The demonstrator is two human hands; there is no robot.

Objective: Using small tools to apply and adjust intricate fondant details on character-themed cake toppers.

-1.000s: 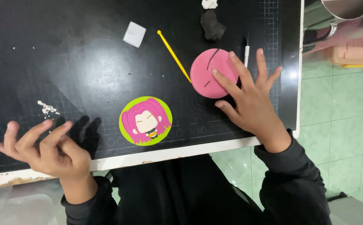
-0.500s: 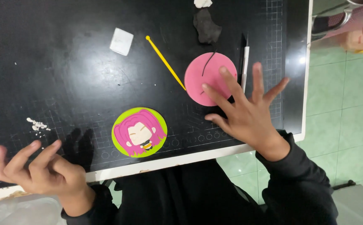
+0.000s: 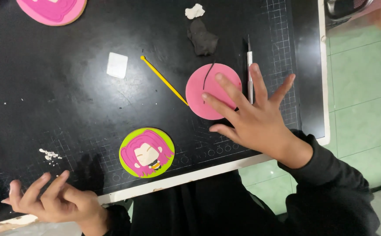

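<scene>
Under right hand (image 3: 254,118) spread fingers: pink disc (image 3: 212,91); left hand (image 3: 52,201) loosely curled, empty.

I have one view only, from the head camera: it looks almost straight down, close over the black surface (image 3: 68,87), its near edge and my two hands low in frame.

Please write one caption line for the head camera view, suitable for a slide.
Right hand rests fingers on a pink clay disc on a black cutting mat; left hand hovers near a green character disc.
</scene>
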